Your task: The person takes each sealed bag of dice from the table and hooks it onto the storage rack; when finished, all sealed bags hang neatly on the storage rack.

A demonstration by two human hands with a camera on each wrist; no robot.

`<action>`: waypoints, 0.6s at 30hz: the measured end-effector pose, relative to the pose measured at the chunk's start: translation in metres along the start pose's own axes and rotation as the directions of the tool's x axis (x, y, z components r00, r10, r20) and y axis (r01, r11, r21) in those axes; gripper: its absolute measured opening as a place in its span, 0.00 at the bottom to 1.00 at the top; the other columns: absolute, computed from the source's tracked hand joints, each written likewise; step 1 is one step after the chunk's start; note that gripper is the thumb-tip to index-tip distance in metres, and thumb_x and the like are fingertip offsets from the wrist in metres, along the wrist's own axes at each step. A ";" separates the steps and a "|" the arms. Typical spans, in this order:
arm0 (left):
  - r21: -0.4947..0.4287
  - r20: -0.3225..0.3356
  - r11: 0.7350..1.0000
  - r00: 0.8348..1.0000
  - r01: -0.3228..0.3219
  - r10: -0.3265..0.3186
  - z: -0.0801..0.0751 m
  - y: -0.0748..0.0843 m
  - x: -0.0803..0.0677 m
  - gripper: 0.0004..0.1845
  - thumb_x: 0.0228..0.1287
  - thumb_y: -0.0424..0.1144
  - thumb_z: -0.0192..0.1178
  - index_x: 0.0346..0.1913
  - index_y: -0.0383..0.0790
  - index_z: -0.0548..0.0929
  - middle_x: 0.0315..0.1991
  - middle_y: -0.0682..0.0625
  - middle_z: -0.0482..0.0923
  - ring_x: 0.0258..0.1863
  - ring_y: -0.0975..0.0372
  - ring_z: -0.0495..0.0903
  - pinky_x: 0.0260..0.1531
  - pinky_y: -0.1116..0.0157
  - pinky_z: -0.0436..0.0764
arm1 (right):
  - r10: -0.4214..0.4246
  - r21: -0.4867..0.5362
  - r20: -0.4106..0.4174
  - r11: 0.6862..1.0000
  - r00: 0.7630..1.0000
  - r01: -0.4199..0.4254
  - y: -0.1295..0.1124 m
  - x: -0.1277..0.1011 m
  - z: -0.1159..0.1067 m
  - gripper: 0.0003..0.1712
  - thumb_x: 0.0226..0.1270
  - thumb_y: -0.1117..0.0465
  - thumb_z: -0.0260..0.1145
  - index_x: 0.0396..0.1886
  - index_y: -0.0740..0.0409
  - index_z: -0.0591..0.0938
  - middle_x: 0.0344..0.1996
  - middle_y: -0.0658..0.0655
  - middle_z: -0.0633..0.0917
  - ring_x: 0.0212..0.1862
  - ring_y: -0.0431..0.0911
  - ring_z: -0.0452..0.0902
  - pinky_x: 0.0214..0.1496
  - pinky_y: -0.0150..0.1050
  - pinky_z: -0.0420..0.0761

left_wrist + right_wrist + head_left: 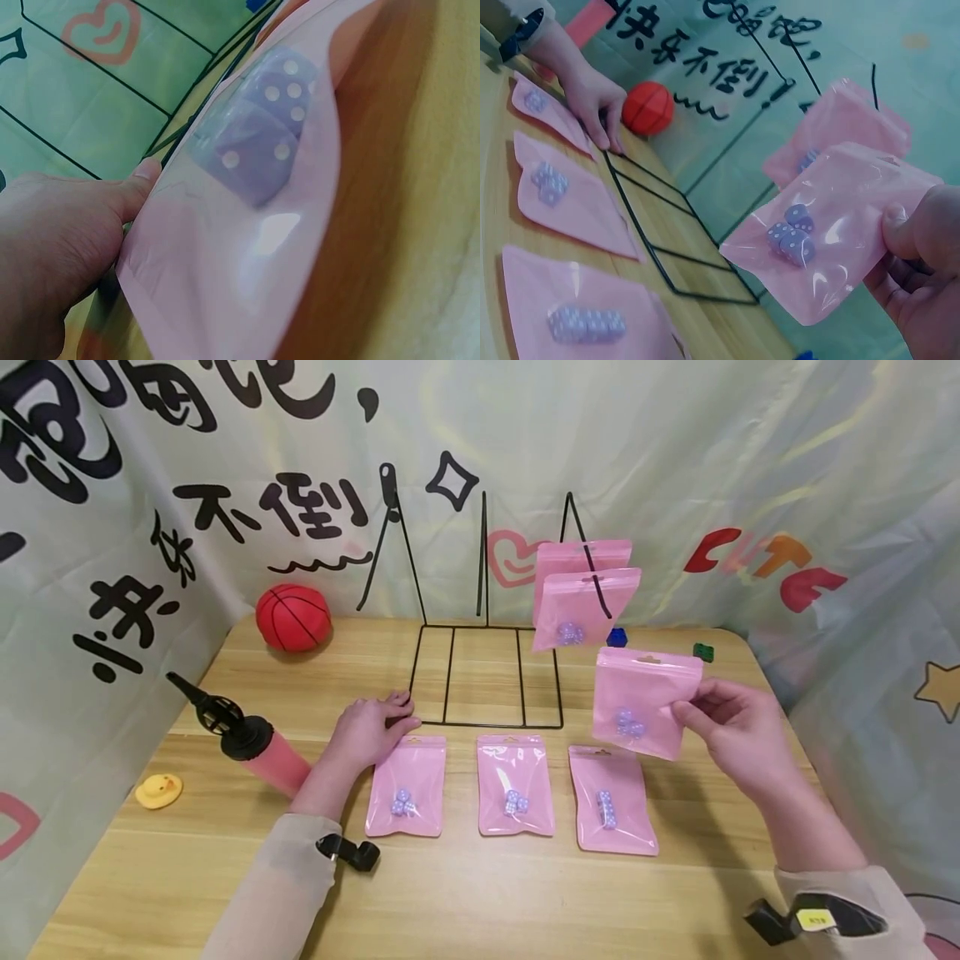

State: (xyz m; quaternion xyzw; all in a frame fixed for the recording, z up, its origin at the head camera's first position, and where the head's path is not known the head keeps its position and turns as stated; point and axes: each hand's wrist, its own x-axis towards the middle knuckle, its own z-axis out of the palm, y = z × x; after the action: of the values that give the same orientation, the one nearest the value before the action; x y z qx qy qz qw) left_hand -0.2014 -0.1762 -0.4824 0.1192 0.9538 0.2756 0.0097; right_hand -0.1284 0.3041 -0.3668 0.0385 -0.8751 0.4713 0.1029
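Note:
My right hand [738, 731] pinches the right edge of a pink zip bag [637, 693] with purple dice inside, held up off the table. Behind it, two more pink bags [585, 602] hang from the right hook of a black wire rack [487, 725]. My left hand [370, 727] touches the front left corner of the rack's base. Just below lie three pink bags in a row: a left one [420, 768], a middle one [510, 764] and a right one [622, 785], each showing purple dice. In the left wrist view, a dice bag [217, 270] fills the foreground.
At the left stand a red ball [293, 617], a pink pump with a black nozzle [273, 764] and a yellow toy duck [159, 791]. Small blue [617, 637] and green blocks [703, 652] lie at the back right. A printed cloth [712, 460] hangs behind the table.

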 end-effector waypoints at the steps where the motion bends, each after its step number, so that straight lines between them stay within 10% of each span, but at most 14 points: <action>1: 0.000 0.002 1.000 1.000 0.003 -0.003 0.000 0.000 0.000 0.25 0.73 0.53 0.69 0.66 0.44 0.85 0.69 0.51 0.77 0.72 0.48 0.73 0.73 0.41 0.64 | -0.015 0.015 0.003 1.000 1.000 0.015 -0.003 0.001 0.003 0.07 0.73 0.69 0.71 0.47 0.69 0.87 0.33 0.49 0.88 0.29 0.43 0.77 0.25 0.31 0.75; 18: 0.014 -0.005 1.000 1.000 -0.009 0.009 0.001 -0.004 0.001 0.24 0.74 0.54 0.68 0.65 0.45 0.86 0.69 0.53 0.77 0.71 0.47 0.74 0.72 0.41 0.67 | -0.195 0.205 0.082 0.963 0.977 0.175 -0.052 0.018 0.050 0.03 0.68 0.79 0.69 0.39 0.71 0.87 0.31 0.56 0.88 0.27 0.43 0.79 0.26 0.30 0.79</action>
State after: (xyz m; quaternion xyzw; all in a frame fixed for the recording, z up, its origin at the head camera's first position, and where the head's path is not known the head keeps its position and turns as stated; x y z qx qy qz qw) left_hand -0.2032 -0.1788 -0.4858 0.1230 0.9552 0.2692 0.0051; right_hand -0.1442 0.2344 -0.3474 0.1538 -0.8209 0.5413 0.0976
